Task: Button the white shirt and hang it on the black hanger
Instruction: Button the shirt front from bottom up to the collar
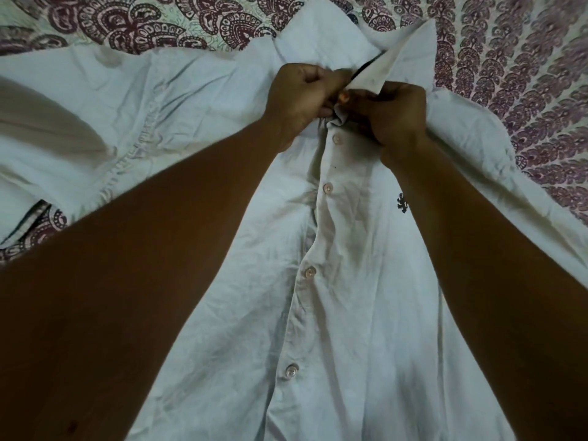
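So the white shirt point(366, 313) was lying flat, front up, on the patterned bedspread point(509, 74), with the collar at the far end from the person. Makes sense: the bed kept the two front edges lined up, so both hands were free for the fiddly bit. Four buttons point(327, 187) down the front looked done up, the top one of them sitting just below the hands.

Both hands were up at the neck. The left hand point(299, 97) had its fingers curled, pinching one edge of the opening. The right hand point(391, 113) pinched the other edge right against it. The collar flap point(410, 55) stood up behind the knuckles, pushed out of the way I'd guess.

My read was that the top button was the one being worked on, though the fingers hid it. A thin dark strip point(361, 70) poked out under the collar, and I couldn't tell if that was the black hanger or just a label. No other sign of a hanger, so the hanging part was probably left to do.
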